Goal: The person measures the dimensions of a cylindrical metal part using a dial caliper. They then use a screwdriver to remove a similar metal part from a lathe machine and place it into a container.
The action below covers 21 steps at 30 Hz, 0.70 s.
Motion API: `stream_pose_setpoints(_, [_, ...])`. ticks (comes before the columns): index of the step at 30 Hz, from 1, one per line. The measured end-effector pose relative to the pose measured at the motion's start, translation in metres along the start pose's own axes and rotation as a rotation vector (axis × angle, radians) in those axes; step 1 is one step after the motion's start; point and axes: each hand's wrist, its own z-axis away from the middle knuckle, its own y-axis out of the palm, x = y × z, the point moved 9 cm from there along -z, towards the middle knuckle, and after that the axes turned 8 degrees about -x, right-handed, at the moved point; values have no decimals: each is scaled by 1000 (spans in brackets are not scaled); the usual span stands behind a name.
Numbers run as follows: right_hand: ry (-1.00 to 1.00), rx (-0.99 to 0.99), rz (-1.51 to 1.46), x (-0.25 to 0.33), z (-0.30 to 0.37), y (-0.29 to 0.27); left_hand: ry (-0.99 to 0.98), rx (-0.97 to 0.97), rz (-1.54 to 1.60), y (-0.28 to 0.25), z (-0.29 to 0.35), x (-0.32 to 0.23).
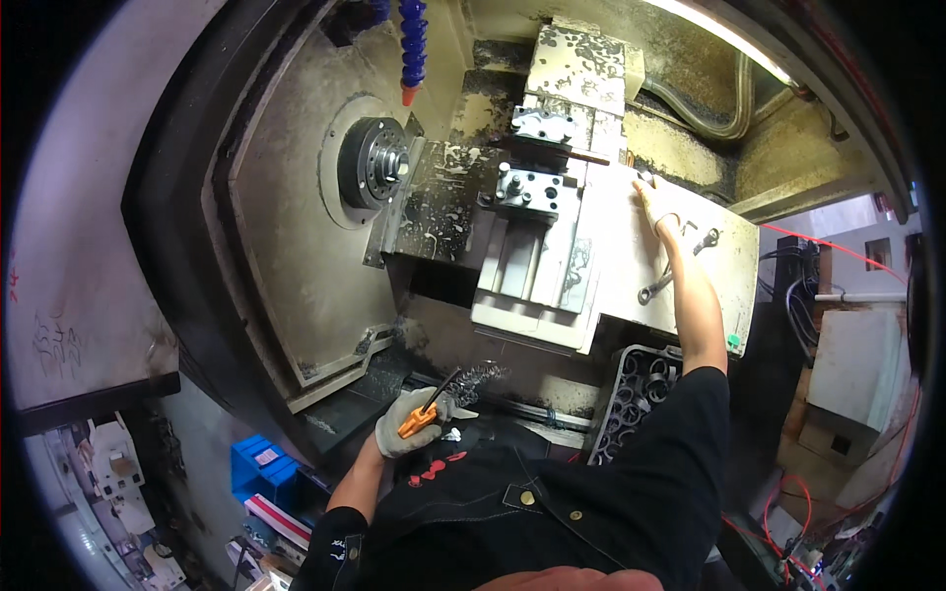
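Note:
My left hand [396, 426], in a grey glove, is closed round an orange-handled tool [419, 421] with a thin dark shaft. The shaft points up and away, beside a tangle of metal shavings [481, 378]. My right arm stretches far over a pale machine cover [631, 261]. At its far part my right hand [652, 200] is bent, fingers drawn together at a small dark spot; glare hides what they hold. A ring spanner [647, 294] lies on the cover, partly behind my forearm. Left of that hand stand two metal tool-holder blocks [532, 192] on the slide.
At the left is the round spindle [372, 164] in the machine wall. A blue segmented coolant hose [413, 44] hangs above. A black crate of metal rings [631, 404] stands by my right arm. A blue bin [264, 469] sits lower left, and red cables [788, 527] run lower right.

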Motion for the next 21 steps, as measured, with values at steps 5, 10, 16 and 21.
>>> stream_pose_setpoints(5, [33,-129,-470,-33,-10,4,-102,-46,191,-3,2,12])
stream_pose_setpoints(10, [133,-206,-685,-82,-11,0,-99,-38,145,-2,-12,13])
stream_pose_setpoints(16, [476,-85,-1021,-12,49,14,-55,-93,49,0,-24,6])
stream_pose_setpoints(21, [288,-234,-339,-75,26,-32,-68,-54,57,1,-29,3])
